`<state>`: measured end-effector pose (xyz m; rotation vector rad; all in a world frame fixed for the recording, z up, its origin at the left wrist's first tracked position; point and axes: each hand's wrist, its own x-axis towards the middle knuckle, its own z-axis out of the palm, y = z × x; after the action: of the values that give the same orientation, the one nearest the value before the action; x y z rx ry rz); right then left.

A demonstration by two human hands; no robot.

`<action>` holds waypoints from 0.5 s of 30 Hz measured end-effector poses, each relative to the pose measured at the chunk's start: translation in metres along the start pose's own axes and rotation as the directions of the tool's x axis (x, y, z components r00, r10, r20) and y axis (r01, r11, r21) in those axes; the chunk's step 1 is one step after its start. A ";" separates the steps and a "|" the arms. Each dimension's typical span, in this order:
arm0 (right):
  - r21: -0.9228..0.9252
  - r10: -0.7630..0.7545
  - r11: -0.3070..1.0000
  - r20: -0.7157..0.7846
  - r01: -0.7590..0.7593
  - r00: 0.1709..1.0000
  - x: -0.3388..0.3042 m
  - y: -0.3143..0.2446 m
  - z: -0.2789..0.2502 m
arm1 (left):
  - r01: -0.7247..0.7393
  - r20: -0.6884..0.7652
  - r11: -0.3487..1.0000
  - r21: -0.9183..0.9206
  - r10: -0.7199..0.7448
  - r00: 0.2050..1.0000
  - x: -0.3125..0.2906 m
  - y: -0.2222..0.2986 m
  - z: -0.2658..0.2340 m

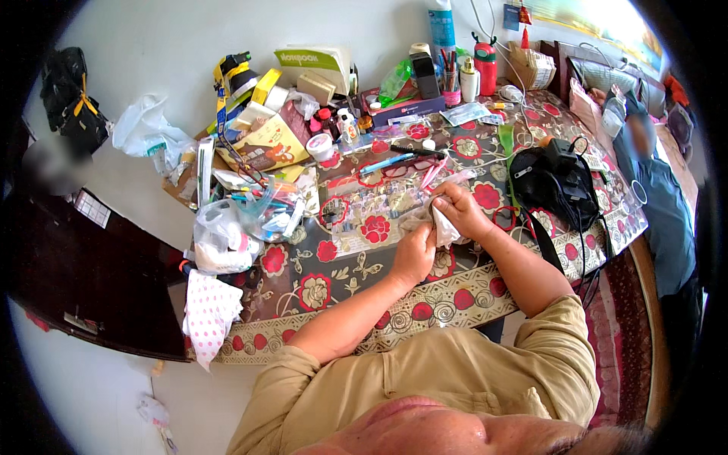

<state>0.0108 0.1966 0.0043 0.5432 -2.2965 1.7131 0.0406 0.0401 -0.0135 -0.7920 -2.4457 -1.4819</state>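
Note:
Both hands are together above the flower-patterned table cover. A crumpled pale cloth is bunched between them, part of it hanging below the fingers. My left hand is closed round its near side, thumb up. Higher and to the right, my right hand pinches the cloth from the far side. Whether something is wrapped inside it is hidden. Just beyond the hands lie a pair of dark-red-framed glasses, a blue pen and a dark stick-like item.
Books, boxes and small bottles crowd the back left around a yellow box. Plastic bags sit at the left edge. A red bottle stands at the back. A black bag with cables lies right. Beyond it is a person in blue.

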 end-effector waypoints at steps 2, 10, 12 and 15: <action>0.000 -0.015 1.000 0.002 0.015 1.000 0.001 -0.003 0.000 | -0.010 -0.011 1.000 -0.014 0.010 1.000 0.000 -0.006 0.002; 0.135 -0.025 0.990 -0.031 0.029 0.999 0.000 -0.004 0.008 | 0.064 0.032 0.981 -0.182 -0.059 0.998 -0.001 -0.008 -0.003; 0.140 -0.039 0.989 -0.040 0.045 0.998 0.000 -0.004 0.013 | 0.041 0.007 0.980 -0.192 -0.040 0.999 -0.004 -0.011 -0.004; 0.290 0.091 0.954 -0.032 -0.078 0.995 -0.002 -0.003 0.016 | 0.173 0.111 0.943 -0.283 -0.147 0.983 -0.004 0.006 -0.013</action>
<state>0.0151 0.1808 0.0015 0.4581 -2.0777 2.0976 0.0458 0.0301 -0.0042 -0.7368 -2.4368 -1.9420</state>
